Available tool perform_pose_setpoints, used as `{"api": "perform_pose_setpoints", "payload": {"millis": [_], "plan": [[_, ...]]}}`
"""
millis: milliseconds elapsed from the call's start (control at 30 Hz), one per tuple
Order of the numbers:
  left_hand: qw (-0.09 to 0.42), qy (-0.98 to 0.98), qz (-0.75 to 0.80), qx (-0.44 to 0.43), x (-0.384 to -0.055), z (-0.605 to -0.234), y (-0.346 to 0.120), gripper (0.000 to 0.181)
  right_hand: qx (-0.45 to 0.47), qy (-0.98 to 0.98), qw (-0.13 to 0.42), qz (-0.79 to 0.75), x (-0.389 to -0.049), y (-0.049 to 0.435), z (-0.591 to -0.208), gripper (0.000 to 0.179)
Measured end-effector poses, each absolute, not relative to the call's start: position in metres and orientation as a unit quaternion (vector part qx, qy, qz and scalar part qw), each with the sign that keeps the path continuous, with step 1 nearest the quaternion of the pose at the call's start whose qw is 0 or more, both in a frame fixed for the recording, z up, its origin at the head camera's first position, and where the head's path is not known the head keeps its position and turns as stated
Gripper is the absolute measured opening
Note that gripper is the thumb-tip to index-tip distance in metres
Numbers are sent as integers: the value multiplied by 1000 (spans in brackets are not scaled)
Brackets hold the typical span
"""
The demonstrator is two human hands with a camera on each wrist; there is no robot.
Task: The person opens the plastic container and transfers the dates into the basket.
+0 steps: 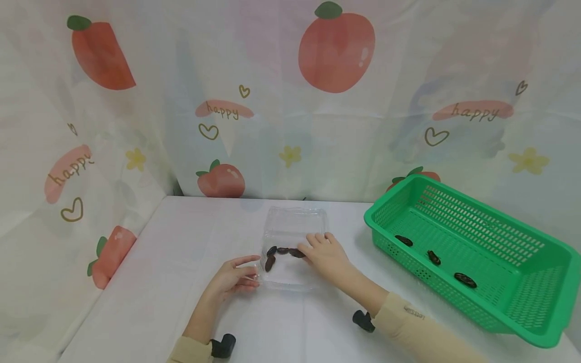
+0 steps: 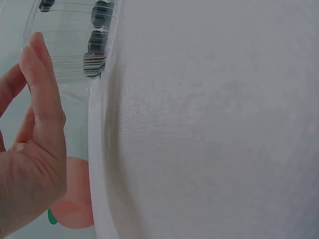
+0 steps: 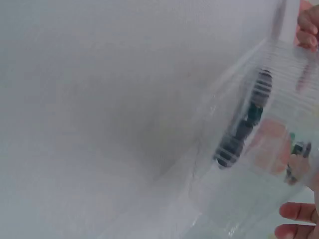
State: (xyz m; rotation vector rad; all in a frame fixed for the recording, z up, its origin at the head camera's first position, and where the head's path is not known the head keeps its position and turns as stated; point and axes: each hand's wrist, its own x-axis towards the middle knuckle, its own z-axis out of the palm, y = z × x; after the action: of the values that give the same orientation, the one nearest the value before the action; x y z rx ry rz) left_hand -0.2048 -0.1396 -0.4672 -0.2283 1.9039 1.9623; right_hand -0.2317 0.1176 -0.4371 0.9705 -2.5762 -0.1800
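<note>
A clear plastic clamshell box point(image 1: 295, 280) lies with its lid raised at the back. Several dark brown, oblong, ridged pieces point(image 1: 270, 263) form a bent line in it; their exact kind is unclear. My right hand point(image 1: 329, 258) reaches over the box from the right, thumb and finger pinching one dark brown piece point(image 1: 297, 253) at the line's right end. At the box's left side, my left hand point(image 1: 233, 277) rests with its fingers fairly straight, fingertips touching the wall. The left wrist view shows these fingers point(image 2: 42, 84) beside the clear plastic.
To the right stands a green perforated basket point(image 1: 487, 312) with three similar dark pieces point(image 1: 465, 280) inside. White cloth point(image 1: 181, 252) covers the table. A printed curtain point(image 1: 272, 141) hangs behind and at the left.
</note>
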Motion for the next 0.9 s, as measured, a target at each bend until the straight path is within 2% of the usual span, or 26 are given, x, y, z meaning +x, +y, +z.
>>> {"api": "perform_pose_setpoints", "payload": {"millis": [167,600,767,900], "plan": [[197,681,700,-85,-205,-467,-140,45,325,-925,190,-47,-229,132,-428,18],[204,676,703,-79,-207,-471,-141,45,269,-927,258,-42,-230,180,-408,23],[202,678,703,-74,-205,-468,-140,46,229,-941,246,-29,-234,201,-403,23],[200,678,703,-74,-205,-468,-140,46,211,-942,262,-6,-239,221,-400,24]]}}
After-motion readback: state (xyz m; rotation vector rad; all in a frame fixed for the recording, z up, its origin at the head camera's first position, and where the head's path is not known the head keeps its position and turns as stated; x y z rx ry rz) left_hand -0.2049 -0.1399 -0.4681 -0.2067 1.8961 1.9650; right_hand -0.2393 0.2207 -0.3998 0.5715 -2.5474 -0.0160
